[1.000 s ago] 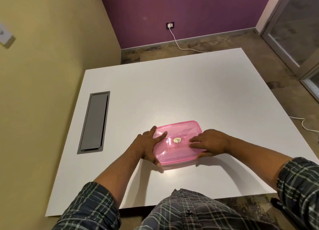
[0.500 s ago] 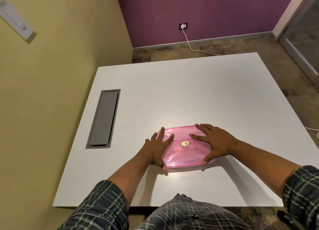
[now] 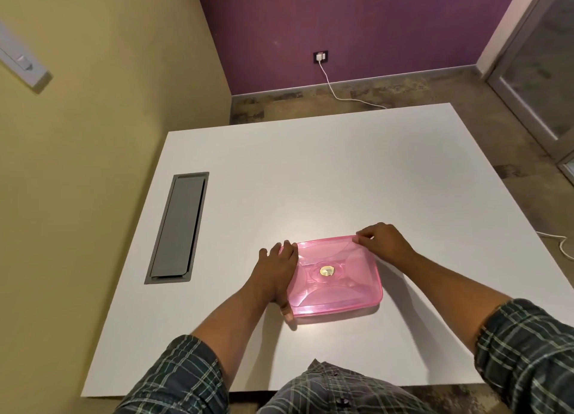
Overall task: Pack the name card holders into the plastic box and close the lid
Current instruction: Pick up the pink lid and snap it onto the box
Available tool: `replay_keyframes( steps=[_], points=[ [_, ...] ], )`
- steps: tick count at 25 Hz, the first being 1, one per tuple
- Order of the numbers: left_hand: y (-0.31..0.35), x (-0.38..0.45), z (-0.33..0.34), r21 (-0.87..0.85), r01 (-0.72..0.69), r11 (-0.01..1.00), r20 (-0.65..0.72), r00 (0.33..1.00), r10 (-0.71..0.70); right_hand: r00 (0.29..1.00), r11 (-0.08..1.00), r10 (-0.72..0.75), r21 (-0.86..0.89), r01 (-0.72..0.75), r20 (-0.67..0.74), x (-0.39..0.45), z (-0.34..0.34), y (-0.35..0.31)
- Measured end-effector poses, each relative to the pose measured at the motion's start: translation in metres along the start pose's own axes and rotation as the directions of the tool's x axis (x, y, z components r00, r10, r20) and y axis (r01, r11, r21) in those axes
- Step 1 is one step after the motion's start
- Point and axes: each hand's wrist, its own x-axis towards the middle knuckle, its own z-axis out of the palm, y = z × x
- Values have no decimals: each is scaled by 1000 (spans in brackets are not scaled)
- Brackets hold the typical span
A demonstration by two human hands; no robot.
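Observation:
A pink translucent plastic box (image 3: 335,286) lies on the white table (image 3: 310,177) near its front edge, with its lid on top and a gold sticker at the lid's centre. My left hand (image 3: 276,273) grips the box's left side, fingers over the far left corner and thumb at the near left corner. My right hand (image 3: 383,242) pinches the lid's far right corner. No name card holders show through the lid.
A grey cable-port flap (image 3: 178,227) is set into the table's left part. A yellow wall runs along the left. A white cable (image 3: 338,93) trails on the floor behind the table from a wall socket. A glass door stands at the right.
My right hand slid off the lid's top to its far right corner. My left hand shifted from the lid's top to the box's left edge. The camera view shifted.

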Motion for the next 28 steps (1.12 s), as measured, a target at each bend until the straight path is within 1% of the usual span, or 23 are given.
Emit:
replay_keyframes(
  steps=[2, 4, 7, 9, 12, 15, 19, 22, 24, 25, 27, 28],
  points=[
    [0, 1, 1, -6, 5, 1000, -2, 1000, -5, 983, 973, 164, 149, -175, 85, 9, -5, 1],
    [-1, 2, 3, -14, 9, 1000, 2, 1000, -9, 942, 922, 285, 218, -319, 177, 17, -8, 2],
    [-3, 3, 5, -22, -2, 1000, 1, 1000, 2, 866, 836, 455, 234, -496, 207, 28, -7, -2],
    [-4, 5, 4, -3, -5, 1000, -1, 1000, 5, 841, 799, 505, 264, -540, 193, 33, -6, -3],
    [-4, 3, 4, 8, -12, 1000, -13, 1000, 12, 841, 785, 519, 303, -540, 154, 32, -5, 1],
    [-4, 2, 2, 39, -18, 999, -31, 999, 19, 878, 830, 460, 287, -478, 132, 25, -1, 4],
    [-2, 0, -8, 82, -11, 997, -12, 1000, 12, 913, 895, 400, 182, -408, 82, 14, 0, 7],
    [0, -2, -10, 110, 3, 994, -3, 1000, -2, 932, 917, 360, 168, -362, 42, 7, 2, 6],
    [1, -5, -14, 133, -3, 991, -15, 1000, 5, 935, 924, 353, 144, -356, 47, 6, 1, 4],
    [2, -6, -19, 138, -4, 990, -5, 1000, 5, 938, 932, 342, 105, -346, 51, 5, -1, 3],
    [8, -7, -22, 146, 6, 989, 29, 1000, -10, 952, 949, 302, 83, -306, 54, -1, -2, 0],
    [10, -5, -22, 140, 13, 990, 36, 999, -18, 963, 962, 269, 55, -269, 1, -4, -2, -2]
  ],
)
